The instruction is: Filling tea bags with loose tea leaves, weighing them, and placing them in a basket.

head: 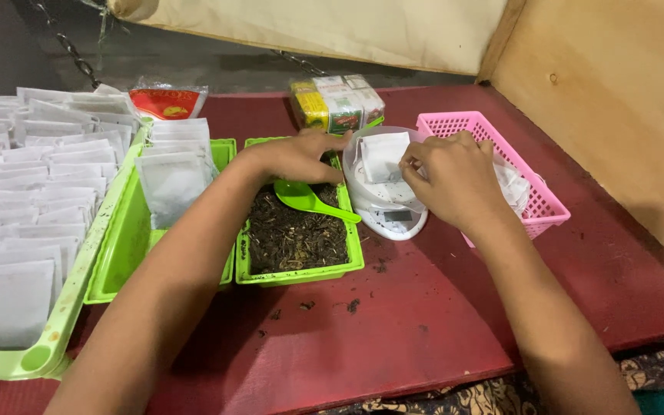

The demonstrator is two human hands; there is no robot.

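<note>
Over the white kitchen scale (390,211), our right hand (449,178) pinches shut on a white paper sachet (383,156), thin, light and floppy, best gripped by its edge. Left of the scale, our left hand (295,156) loosely closes on the green scoop (308,198) above dried tea leaves (296,230).

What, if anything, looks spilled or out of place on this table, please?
Dark crumbs of loose tea lie scattered on the red table, just in front of the green tray of tea leaves; a few more sit near the white scale. Otherwise nothing stands out.
</note>
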